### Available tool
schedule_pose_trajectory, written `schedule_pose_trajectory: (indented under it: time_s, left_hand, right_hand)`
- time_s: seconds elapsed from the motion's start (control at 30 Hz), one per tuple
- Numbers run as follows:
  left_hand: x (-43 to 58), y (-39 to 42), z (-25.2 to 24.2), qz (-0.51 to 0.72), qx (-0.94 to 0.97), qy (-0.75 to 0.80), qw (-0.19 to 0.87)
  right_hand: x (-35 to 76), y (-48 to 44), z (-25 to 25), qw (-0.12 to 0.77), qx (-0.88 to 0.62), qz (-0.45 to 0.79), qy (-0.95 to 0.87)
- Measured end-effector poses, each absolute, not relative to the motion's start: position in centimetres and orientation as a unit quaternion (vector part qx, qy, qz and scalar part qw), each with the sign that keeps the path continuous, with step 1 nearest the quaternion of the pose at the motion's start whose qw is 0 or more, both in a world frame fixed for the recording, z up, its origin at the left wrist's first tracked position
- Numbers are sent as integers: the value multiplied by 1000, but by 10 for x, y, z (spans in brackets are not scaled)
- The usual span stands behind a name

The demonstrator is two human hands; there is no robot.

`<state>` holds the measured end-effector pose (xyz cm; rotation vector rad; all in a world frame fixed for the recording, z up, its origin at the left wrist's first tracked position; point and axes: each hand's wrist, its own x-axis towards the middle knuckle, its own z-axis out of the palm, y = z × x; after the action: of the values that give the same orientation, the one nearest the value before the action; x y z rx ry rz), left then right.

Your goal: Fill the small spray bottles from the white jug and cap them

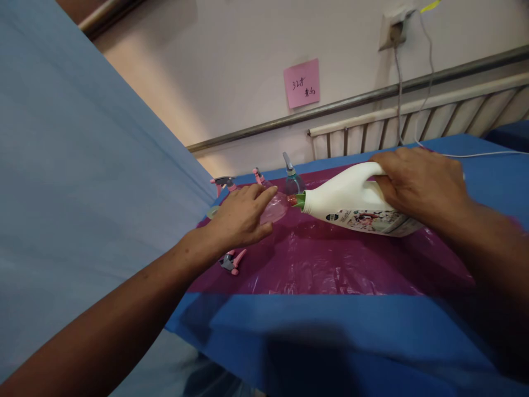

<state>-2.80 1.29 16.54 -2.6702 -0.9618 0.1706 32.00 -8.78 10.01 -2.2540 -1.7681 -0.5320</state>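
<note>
White jug [343,193] tips left, clamped in right hand [421,176]; left hand [243,218], thumb apart from fingers, is beside clear bottle [278,209]; spray top [231,262] lies nearer.

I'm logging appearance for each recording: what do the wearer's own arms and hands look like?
The left hand and right hand are ungloved. The left forearm and right forearm look bare, with no sleeves in view.

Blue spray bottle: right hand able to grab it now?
Probably not: the right hand is closed on the white jug and would likely need freeing before grasping the blue spray bottle.
</note>
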Motion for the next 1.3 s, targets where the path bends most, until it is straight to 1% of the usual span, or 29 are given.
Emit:
schedule_pose_trajectory:
  time_s: [0.2,0.43,0.6,1.0,1.17,1.3]
  left_hand:
    - [-25,9,167,89,-921,-342,163]
    - [-25,6,163,119,-917,-336,177]
    - [-26,5,161,133,-916,-334,179]
    - [-20,1,164,160,-912,-321,200]
    - [-18,1,165,150,-914,-321,198]
    - [-16,3,165,153,-912,-319,206]
  right_hand:
    - [320,-84,95,103,-748,-214,-619]
    - [315,-81,91,102,-736,-226,-630]
    - [309,-81,93,83,-733,-230,-634]
    - [308,-81,94,64,-725,-243,-642]
    - [308,-82,96,61,-729,-238,-639]
    - [309,-81,95,72,-728,-233,-641]
